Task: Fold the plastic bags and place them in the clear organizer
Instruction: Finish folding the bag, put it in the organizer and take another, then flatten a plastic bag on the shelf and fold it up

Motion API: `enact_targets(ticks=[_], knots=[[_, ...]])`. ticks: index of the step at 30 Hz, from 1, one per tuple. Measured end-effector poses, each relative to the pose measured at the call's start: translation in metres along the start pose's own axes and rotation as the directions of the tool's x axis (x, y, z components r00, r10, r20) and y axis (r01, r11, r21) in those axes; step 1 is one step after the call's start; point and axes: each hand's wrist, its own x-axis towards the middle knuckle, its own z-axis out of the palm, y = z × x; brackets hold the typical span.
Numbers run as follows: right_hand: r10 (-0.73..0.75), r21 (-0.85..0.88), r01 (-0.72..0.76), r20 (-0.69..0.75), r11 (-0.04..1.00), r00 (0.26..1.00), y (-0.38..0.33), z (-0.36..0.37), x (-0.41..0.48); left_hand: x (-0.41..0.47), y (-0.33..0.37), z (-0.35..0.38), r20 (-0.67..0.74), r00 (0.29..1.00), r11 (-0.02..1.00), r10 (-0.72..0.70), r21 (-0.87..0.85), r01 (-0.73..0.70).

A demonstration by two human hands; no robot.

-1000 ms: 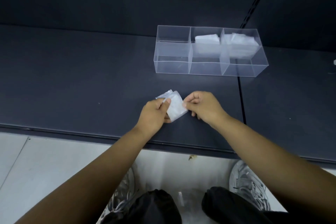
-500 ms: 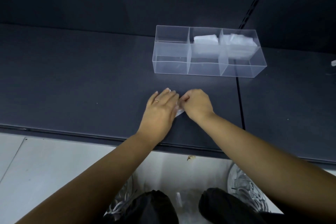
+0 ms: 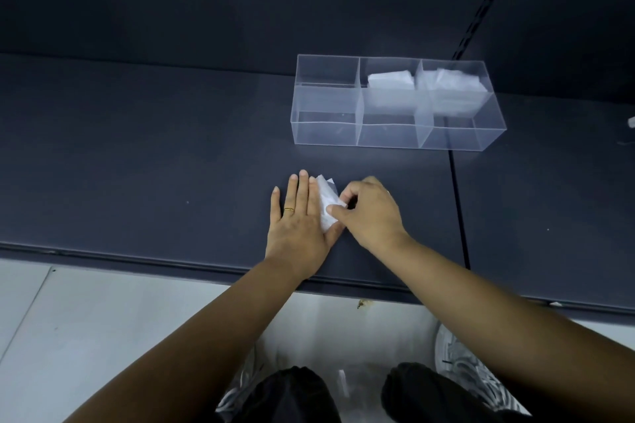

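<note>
A small folded white plastic bag (image 3: 326, 197) lies on the dark shelf (image 3: 171, 165) between my two hands. My left hand (image 3: 299, 216) lies flat with straight fingers, pressing the bag's left part down. My right hand (image 3: 369, 213) has curled fingers and pinches the bag's right edge. Behind them stands the clear organizer (image 3: 326, 124) with three compartments in a row. Its left compartment holds nothing, its middle one holds a folded bag (image 3: 390, 81), and its right one holds another folded bag (image 3: 446, 82).
The shelf's front edge (image 3: 137, 259) runs just below my wrists, with pale floor and my shoes beneath. A seam (image 3: 457, 203) splits the shelf to the right of my hands. A slotted upright (image 3: 481, 7) rises at the back right.
My left hand went from pinching the bag to lying flat on it and has slid left, uncovering part of the bag. My right hand stays pinched on the bag's right edge.
</note>
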Motion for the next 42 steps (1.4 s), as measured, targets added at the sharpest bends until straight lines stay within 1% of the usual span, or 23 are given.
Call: enact_targets(ticks=[2,4,5,6,8,10,12,15,18,21,23,24,25,26,27,28,29,31,32,34,37,39,42], knots=[[0.001,0.08,-0.001,0.01,0.997,1.0,-0.004,0.003,0.001,-0.001,0.002,-0.003,0.025,1.0,0.999,-0.004,-0.052,0.006],[0.019,0.225,-0.032,0.059,0.974,0.998,-0.006,0.002,0.002,-0.001,-0.001,-0.011,0.063,0.998,0.954,0.02,-0.299,0.0],[0.012,0.295,-0.038,0.091,0.955,0.996,-0.007,-0.001,0.003,-0.001,-0.005,-0.018,0.077,0.997,0.869,0.019,-0.495,0.021],[-0.02,0.343,-0.022,0.121,0.939,0.992,-0.007,-0.007,0.004,0.0,-0.011,-0.026,0.107,0.994,0.726,0.01,-0.684,0.067],[-0.137,0.384,0.053,0.197,0.922,0.971,-0.009,-0.024,0.007,0.003,-0.022,-0.043,0.216,0.975,0.421,0.048,-0.89,0.176],[-0.246,0.411,0.109,0.298,0.905,0.922,-0.011,-0.045,0.011,0.008,-0.029,-0.058,0.277,0.955,0.24,0.107,-0.939,0.245],[-0.282,0.417,0.121,0.349,0.901,0.894,-0.011,-0.064,0.015,0.018,-0.028,-0.067,0.269,0.952,0.087,0.149,-0.962,0.258],[-0.176,0.432,0.033,0.296,0.901,0.939,-0.006,-0.082,0.024,0.033,-0.015,-0.078,0.227,0.97,-0.06,0.086,-0.971,0.233],[-0.035,0.551,-0.134,0.285,0.824,0.958,0.001,-0.093,0.033,0.05,0.002,-0.09,0.208,0.978,-0.148,0.006,-0.967,0.207],[0.082,0.56,-0.156,0.155,0.814,0.984,0.005,-0.108,0.057,0.071,0.011,-0.099,0.122,0.982,-0.082,-0.145,-0.99,0.111],[0.162,0.553,-0.131,-0.007,0.823,0.987,0.008,-0.122,0.086,0.084,0.01,-0.102,-0.014,0.961,0.061,-0.275,-0.998,0.002],[0.202,0.549,-0.127,-0.079,0.826,0.976,0.009,-0.128,0.102,0.088,0.01,-0.103,-0.121,0.941,0.2,-0.316,-0.978,-0.058],[0.232,0.541,-0.126,-0.132,0.832,0.964,0.01,-0.133,0.119,0.09,0.01,-0.102,-0.256,0.916,0.394,-0.311,-0.911,-0.121],[0.247,0.523,-0.126,-0.168,0.843,0.954,0.01,-0.135,0.135,0.091,0.011,-0.099,-0.385,0.891,0.587,-0.24,-0.789,-0.183],[0.249,0.486,-0.13,-0.188,0.864,0.95,0.011,-0.136,0.151,0.091,0.013,-0.094,-0.467,0.876,0.731,-0.12,-0.639,-0.24],[0.246,0.415,-0.145,-0.2,0.898,0.948,0.013,-0.134,0.167,0.091,0.017,-0.085,-0.478,0.879,0.812,0.006,-0.51,-0.283],[0.242,0.296,-0.175,-0.207,0.939,0.948,0.015,-0.131,0.18,0.09,0.02,-0.076,-0.433,0.895,0.856,0.105,-0.419,-0.303],[0.223,-0.027,-0.236,-0.239,0.971,0.945,0.016,-0.126,0.197,0.087,0.023,-0.062,-0.366,0.912,0.908,0.187,-0.291,-0.303],[0.196,-0.169,-0.245,-0.264,0.955,0.944,0.015,-0.123,0.202,0.087,0.022,-0.057,-0.354,0.913,0.924,0.202,-0.242,-0.298],[0.115,-0.343,-0.224,-0.31,0.912,0.944,0.016,-0.119,0.208,0.085,0.02,-0.051,-0.343,0.912,0.934,0.226,-0.19,-0.303],[0.017,-0.383,-0.18,-0.392,0.906,0.92,0.017,-0.115,0.209,0.086,0.02,-0.052,-0.328,0.909,0.931,0.258,-0.166,-0.324],[-0.004,-0.339,-0.162,-0.44,0.927,0.898,0.017,-0.117,0.205,0.083,0.019,-0.052,-0.331,0.91,0.933,0.25,-0.17,-0.318],[-0.013,-0.274,-0.12,-0.438,0.954,0.899,0.016,-0.123,0.185,0.066,0.015,-0.051,-0.333,0.916,0.936,0.226,-0.188,-0.299]])
